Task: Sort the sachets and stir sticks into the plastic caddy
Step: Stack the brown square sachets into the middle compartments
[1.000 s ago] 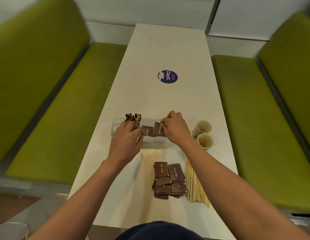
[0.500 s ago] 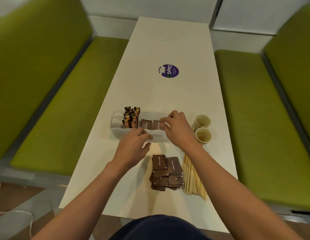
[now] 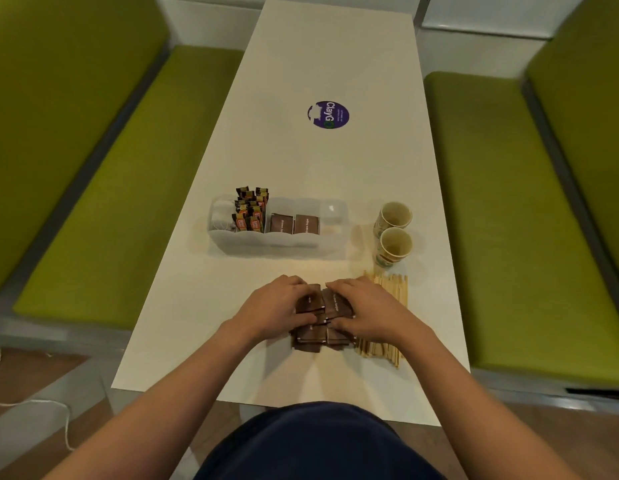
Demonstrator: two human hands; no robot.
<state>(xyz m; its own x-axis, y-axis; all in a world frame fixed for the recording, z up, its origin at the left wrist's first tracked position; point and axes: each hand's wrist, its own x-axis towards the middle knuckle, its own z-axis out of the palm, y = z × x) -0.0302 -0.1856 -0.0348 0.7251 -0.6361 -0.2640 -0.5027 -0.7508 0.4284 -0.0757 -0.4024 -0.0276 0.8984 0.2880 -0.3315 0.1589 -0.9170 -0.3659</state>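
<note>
Near the bench's (image 3: 335, 57) front edge, the left hand (image 3: 278, 308) and right hand (image 3: 365, 311) curl over a heap of brown sachets (image 3: 318, 336), fingers gripping some. The plastic caddy (image 3: 266, 242) sits mid-bench; stir sticks (image 3: 391, 292) lie rightward. Best to square a small stack first, then slot it upright beside those filed.

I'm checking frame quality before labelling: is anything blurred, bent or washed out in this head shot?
Head view: wide-angle bending curves the table edges and green benches; small glare spot on the clear caddy; soft shadows under both hands; print on the brown sachets too soft to read; the purple sticker stays legible.
</note>
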